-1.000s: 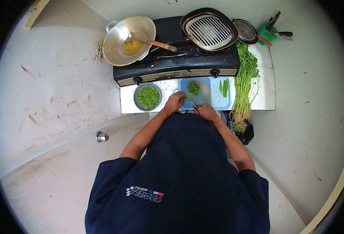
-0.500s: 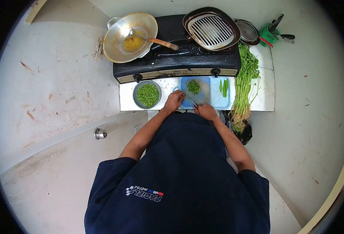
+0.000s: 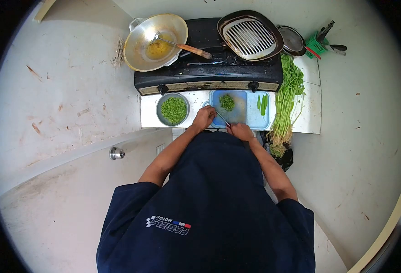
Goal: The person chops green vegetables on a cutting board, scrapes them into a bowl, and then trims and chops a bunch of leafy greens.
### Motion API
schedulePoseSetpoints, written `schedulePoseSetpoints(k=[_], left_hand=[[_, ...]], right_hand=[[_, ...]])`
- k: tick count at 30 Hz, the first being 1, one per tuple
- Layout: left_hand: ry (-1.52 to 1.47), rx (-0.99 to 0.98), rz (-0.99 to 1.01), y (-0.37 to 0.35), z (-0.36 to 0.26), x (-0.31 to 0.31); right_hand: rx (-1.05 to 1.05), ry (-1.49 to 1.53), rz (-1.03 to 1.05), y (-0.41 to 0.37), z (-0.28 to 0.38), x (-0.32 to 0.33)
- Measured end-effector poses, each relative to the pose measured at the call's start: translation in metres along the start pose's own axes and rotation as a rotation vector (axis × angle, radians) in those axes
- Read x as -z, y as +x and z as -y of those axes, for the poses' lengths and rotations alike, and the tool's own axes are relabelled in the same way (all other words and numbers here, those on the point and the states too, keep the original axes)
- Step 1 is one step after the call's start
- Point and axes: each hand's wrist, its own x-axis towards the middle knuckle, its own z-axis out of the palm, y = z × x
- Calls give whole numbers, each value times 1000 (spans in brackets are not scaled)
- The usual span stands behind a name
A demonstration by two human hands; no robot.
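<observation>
A: What's the biggest hazard here?

B: The stove (image 3: 209, 85), just ahead of both hands. No flame shows, but if it were lit, the greens bundle (image 3: 287, 102), to the right of the right hand, could scorch where its leaves lie close by.

A: And its roots?

B: They overhang the counter (image 3: 312, 109), so a swing of the right elbow could drag the bundle off.

A: The board (image 3: 257, 122)?

B: Between the hands and the stove, near the front edge. Leaning on it could tip it.

A: The bowl (image 3: 159, 111) beside the left hand (image 3: 203, 118)?

B: A careless left forearm could spill it.

A: How are the hands?

B: Apart but near. The right hand (image 3: 241, 132) is wrapped around the knife (image 3: 224, 120). The left fingertips bunch right by its tip; I can't tell whether they pinch anything. A slip there could cut them.

A: The chopped greens (image 3: 226, 103)?

B: Loose, just ahead of the left fingertips; a stray knuckle could scatter them.
</observation>
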Motion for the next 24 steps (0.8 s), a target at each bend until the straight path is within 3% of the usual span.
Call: schedulePoseSetpoints(k=[4, 7, 24], left_hand=[[17, -49, 36, 1, 3, 2], [70, -103, 75, -1, 0, 7], [127, -163, 146, -12, 4, 12]], right_hand=[[90, -41, -115, 3, 4, -4], [-1, -28, -15, 8, 8, -6], [-85, -12, -223, -4, 13, -27]])
